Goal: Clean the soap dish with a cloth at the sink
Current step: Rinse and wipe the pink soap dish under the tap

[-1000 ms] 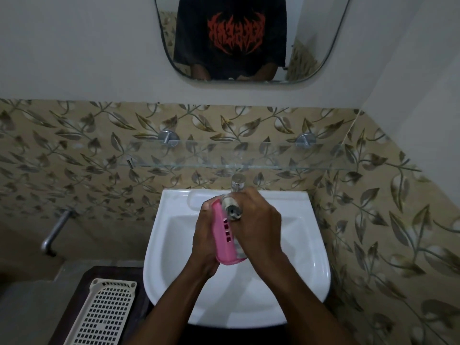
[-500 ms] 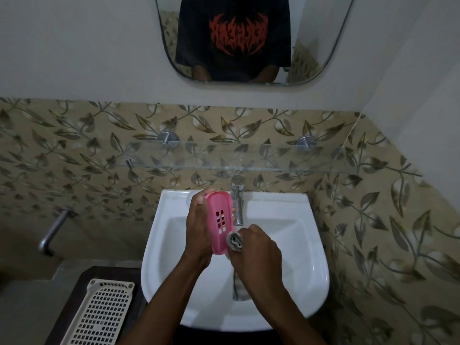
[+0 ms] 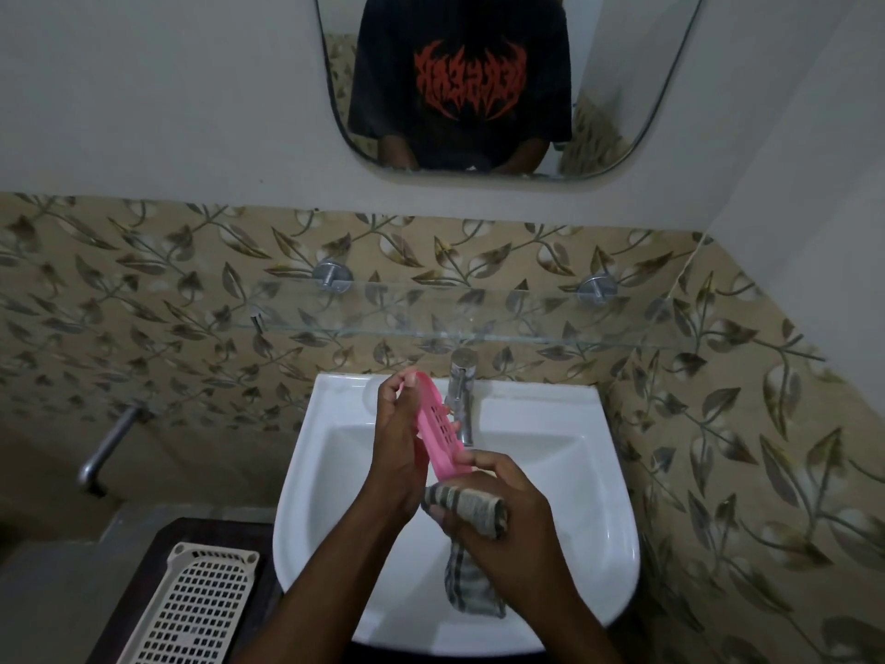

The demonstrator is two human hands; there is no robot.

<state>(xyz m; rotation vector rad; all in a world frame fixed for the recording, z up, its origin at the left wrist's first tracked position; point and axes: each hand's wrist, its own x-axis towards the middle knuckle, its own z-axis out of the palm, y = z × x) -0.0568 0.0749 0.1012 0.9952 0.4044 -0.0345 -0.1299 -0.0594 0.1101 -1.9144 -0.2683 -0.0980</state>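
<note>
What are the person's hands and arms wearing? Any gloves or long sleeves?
No gloves. The left hand and the right hand are bare, with no ring, watch or bracelet showing. The left forearm and right forearm have no sleeves on them. The mirror shows a black T-shirt with short sleeves and a jagged red print on the chest.
</note>
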